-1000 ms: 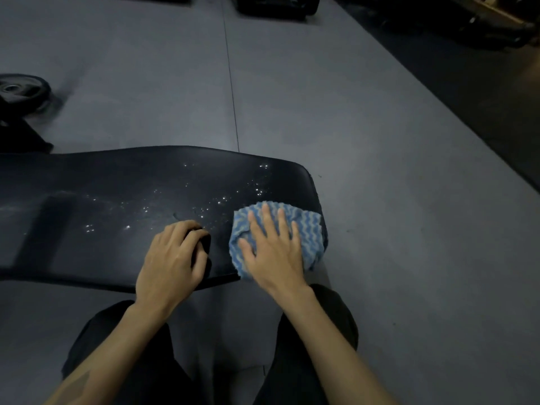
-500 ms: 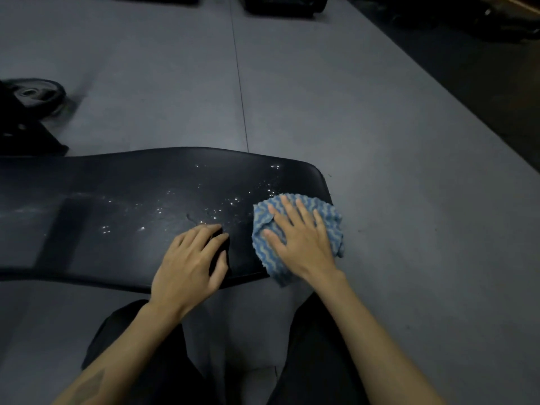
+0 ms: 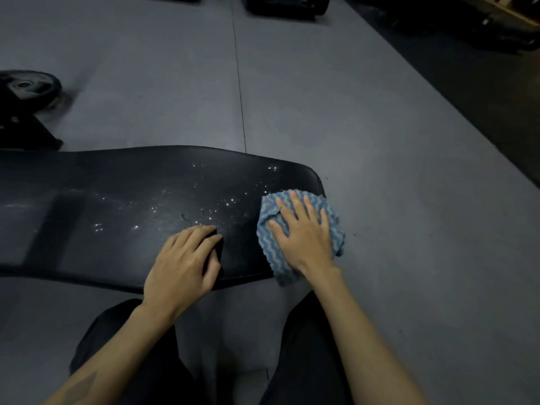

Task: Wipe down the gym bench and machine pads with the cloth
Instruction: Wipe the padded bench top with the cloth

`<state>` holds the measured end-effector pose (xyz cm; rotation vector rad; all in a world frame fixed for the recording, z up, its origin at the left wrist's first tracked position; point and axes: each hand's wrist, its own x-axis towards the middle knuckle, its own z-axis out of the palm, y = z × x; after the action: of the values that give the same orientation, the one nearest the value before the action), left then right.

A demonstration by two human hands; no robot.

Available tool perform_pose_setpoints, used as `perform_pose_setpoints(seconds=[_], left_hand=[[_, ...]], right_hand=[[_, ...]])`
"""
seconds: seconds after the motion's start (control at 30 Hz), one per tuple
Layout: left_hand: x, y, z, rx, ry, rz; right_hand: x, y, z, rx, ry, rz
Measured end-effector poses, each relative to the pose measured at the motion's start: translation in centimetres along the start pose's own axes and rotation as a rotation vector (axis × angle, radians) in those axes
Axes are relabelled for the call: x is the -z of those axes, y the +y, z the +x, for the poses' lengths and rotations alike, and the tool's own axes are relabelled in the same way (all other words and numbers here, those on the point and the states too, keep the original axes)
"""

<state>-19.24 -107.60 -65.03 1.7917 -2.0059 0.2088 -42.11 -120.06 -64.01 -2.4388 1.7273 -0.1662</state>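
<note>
The bench pad (image 3: 122,217) lay with its long axis running left to right across the view, its rounded end at the right. The cloth (image 3: 333,226), blue with wavy stripes, sat on that end, partly overhanging the near edge. The right hand (image 3: 304,235) pressed it flat, fingers straight and spread. Spray droplets (image 3: 210,210) lay on the pad just left of the cloth, so the unwiped length extended leftward from those fingers. The left hand (image 3: 184,264) rested on the pad's near edge, fingers loosely bent, holding nothing discernible.
</note>
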Motion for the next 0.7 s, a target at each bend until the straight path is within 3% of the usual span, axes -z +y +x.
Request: perform_pose_setpoints(seconds=[0.13,0.33,0.43,0.53,0.7], left_hand=[[0.1,0.0,0.0,0.003,0.003,-0.001],[0.2,-0.1,-0.3,-0.018,0.037,-0.019],[0.2,0.0,-0.4,-0.029,0.068,-0.014],[0.1,-0.1,-0.5,-0.042,0.106,-0.022],[0.0,0.0,-0.4,-0.091,0.154,-0.028]], right_hand=[[-1.1,-3.7,-2.1,-0.157,0.069,-0.032],[-0.1,-1.6,0.2,0.089,-0.034,-0.034],[-0.1,-0.2,0.4,-0.043,-0.005,-0.016],[-0.6,-2.9,-0.9,-0.173,0.052,-0.037],[-0.3,-3.1,0.1,0.025,-0.048,-0.018]])
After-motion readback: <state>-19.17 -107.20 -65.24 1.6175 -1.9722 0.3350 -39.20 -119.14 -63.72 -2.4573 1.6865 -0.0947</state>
